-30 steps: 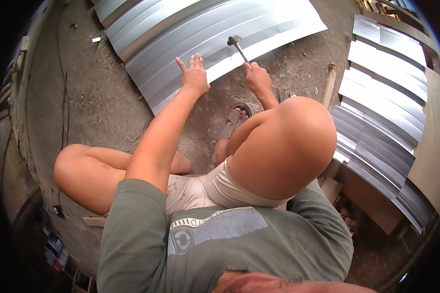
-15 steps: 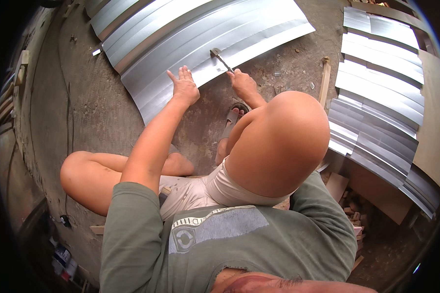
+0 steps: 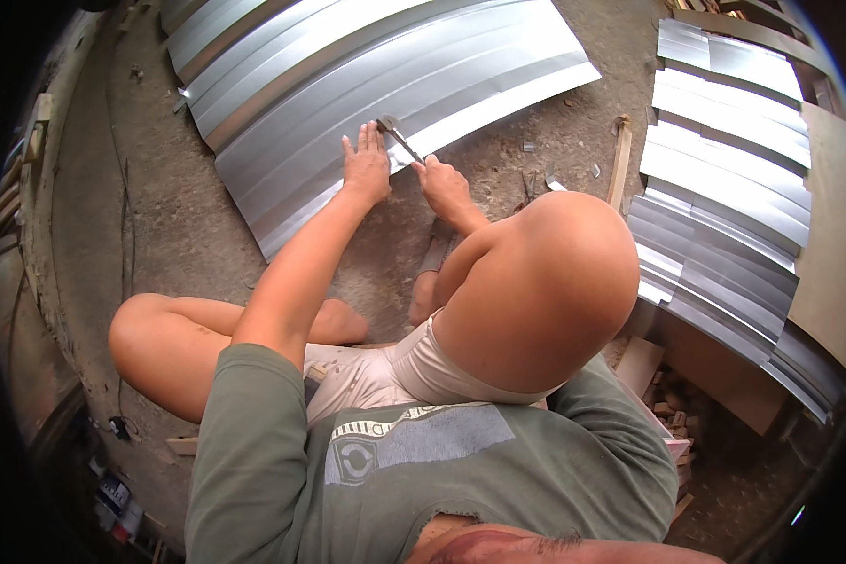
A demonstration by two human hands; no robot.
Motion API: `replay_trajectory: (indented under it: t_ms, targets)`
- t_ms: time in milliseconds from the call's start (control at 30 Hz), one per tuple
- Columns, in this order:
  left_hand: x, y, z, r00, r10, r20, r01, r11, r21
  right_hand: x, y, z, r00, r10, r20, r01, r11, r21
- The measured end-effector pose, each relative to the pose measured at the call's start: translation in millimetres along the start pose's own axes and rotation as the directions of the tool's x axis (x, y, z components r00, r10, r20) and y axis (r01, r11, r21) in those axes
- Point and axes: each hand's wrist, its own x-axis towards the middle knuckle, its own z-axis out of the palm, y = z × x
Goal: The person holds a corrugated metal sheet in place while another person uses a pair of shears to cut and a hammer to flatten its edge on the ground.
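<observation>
A large ribbed sheet of silvery metal lies on the ground in front of me. My left hand rests flat at its near edge, fingers stretched out over the metal. Wrapped round the handle of a hammer is my right hand, just right of the left one. The hammer's head is at the sheet beside my left fingertips; whether it touches the metal I cannot tell.
On the right, several silvery metal strips lie overlapped beside a pale board. A wooden stick and small metal scraps lie on the dirty ground. Dark cables run along the left.
The hammer has moved left and nearer to me. My left hand has shifted slightly right, its fingers closer together, so hand and hammer head are now side by side.
</observation>
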Motion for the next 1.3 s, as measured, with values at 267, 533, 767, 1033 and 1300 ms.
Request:
replay_trajectory:
  t_ms: [267, 533, 767, 1033, 1300]
  targets:
    - [11, 5, -9, 0.988, -0.056, 0.143, 0.040, 0.993, 0.114, -2, 4, -33, 0.994, 0.044, -0.105, -0.035, 0.996, 0.082]
    - [9, 5, -16, 0.981, -0.082, 0.178, 0.074, 0.996, 0.050, 4, 21, -31, 0.994, 0.061, -0.090, -0.063, 0.998, -0.020]
    - [9, 7, -8, 0.988, -0.081, 0.132, 0.070, 0.994, 0.081, 12, 23, -40, 0.992, 0.073, -0.101, -0.076, 0.997, -0.024]
    - [8, 6, -11, 0.987, -0.096, 0.126, 0.082, 0.991, 0.106, 13, 32, -37, 0.993, 0.066, -0.101, -0.072, 0.996, -0.054]
    - [9, 12, -15, 0.985, -0.083, 0.153, 0.070, 0.994, 0.087, 18, 43, -45, 0.988, 0.086, -0.127, -0.092, 0.995, -0.036]
